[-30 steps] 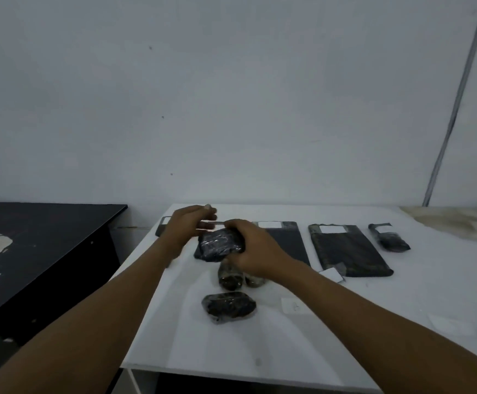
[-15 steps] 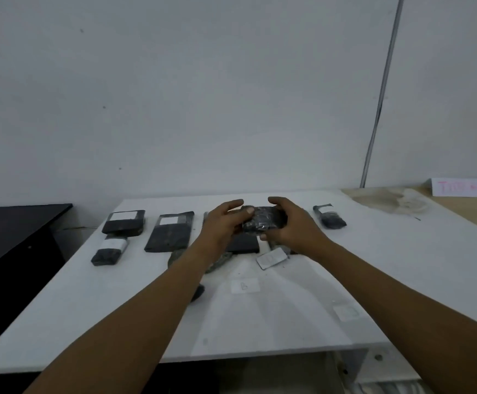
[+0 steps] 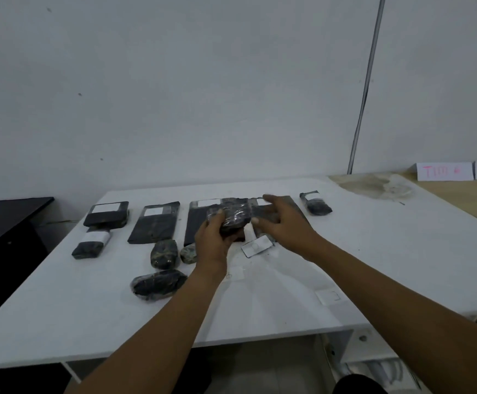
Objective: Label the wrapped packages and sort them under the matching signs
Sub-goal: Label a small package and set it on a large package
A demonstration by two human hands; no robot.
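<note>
A long white table (image 3: pixel 374 251) runs out from the pale wall (image 3: pixel 203 81), with a dark desk (image 3: pixel 4 220) off to its left and a stained patch of wood at the far right corner. Two white signs (image 3: pixel 445 171) with red lettering lean there against the wall — too blurred to read.

Along the back of the table lie flat dark packages, each with a white label at its far end: a thick one at the left (image 3: pixel 107 214), a longer flat one (image 3: pixel 155 222) beside it, and another (image 3: pixel 196 223) partly behind the hands. Well to the right sits a small labelled bundle (image 3: pixel 315 203); near the left edge a labelled roll (image 3: pixel 91 243). Three unlabelled wrapped lumps lie nearer — the widest (image 3: pixel 158 284) closest to the front edge, two smaller ones (image 3: pixel 164 253) behind it.

The left hand (image 3: pixel 213 241) holds a shiny wrapped package (image 3: pixel 233 216) lifted above the table's middle, fingers curled up around its underside and near face. The right hand (image 3: pixel 284 223) is just beside it, fingers loosely spread and reaching over the top edge; whether the thumb touches the wrap I can't quite say. Below, a white label sheet (image 3: pixel 257 247) lies flat on the table.
</note>
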